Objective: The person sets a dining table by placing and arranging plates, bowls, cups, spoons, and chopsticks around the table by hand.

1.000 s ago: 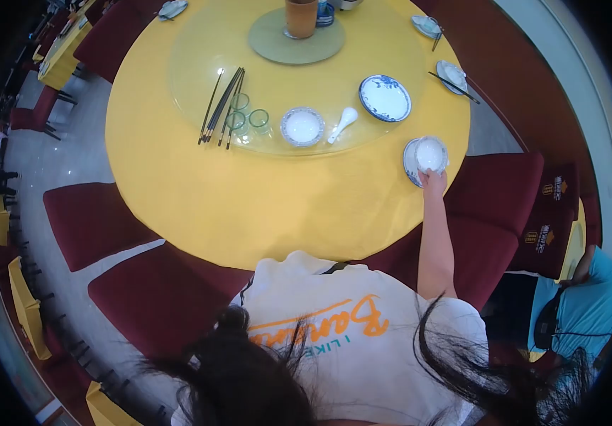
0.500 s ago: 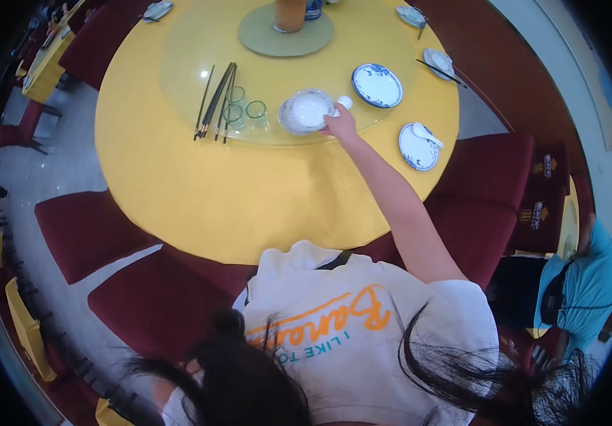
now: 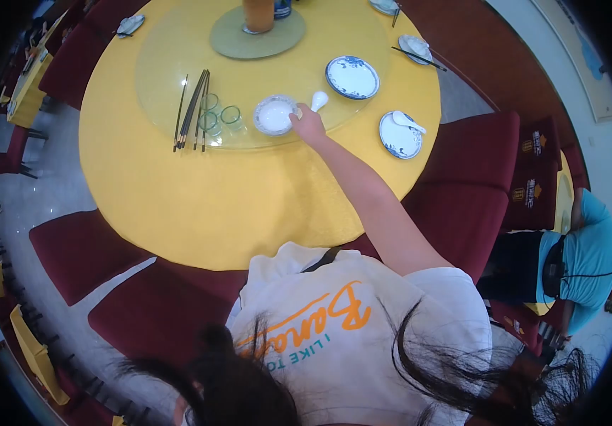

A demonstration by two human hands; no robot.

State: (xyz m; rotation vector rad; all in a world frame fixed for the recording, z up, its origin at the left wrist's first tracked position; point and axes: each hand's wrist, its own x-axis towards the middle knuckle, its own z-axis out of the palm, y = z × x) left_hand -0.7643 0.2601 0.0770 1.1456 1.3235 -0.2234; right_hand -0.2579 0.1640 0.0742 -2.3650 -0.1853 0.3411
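Observation:
My right hand (image 3: 309, 126) reaches over the round glass turntable (image 3: 164, 106). Its thumb lies at the rim of a small white bowl (image 3: 275, 115) and the fingers curl on the outer side, closed on it. A white soup spoon (image 3: 319, 101) shows just beyond the fingers; whether they touch it I cannot tell. To the right is a blue-patterned plate (image 3: 352, 77), apparently stacked. Green-rimmed glasses (image 3: 231, 115) and several dark chopsticks (image 3: 196, 110) are left of the bowl. My left hand is out of view.
Several place settings sit around the yellow table (image 3: 178, 206), one a plate (image 3: 395, 142) with a spoon. An orange-brown container (image 3: 258, 14) stands at the turntable's centre. Maroon chairs (image 3: 473, 156) surround the table. A person in a turquoise top (image 3: 590, 259) is at the right.
The view has shifted, so the table things appear further left. Relative to the glasses, the bowl in my right hand has shifted slightly left and appears lower. More of the spoon shows.

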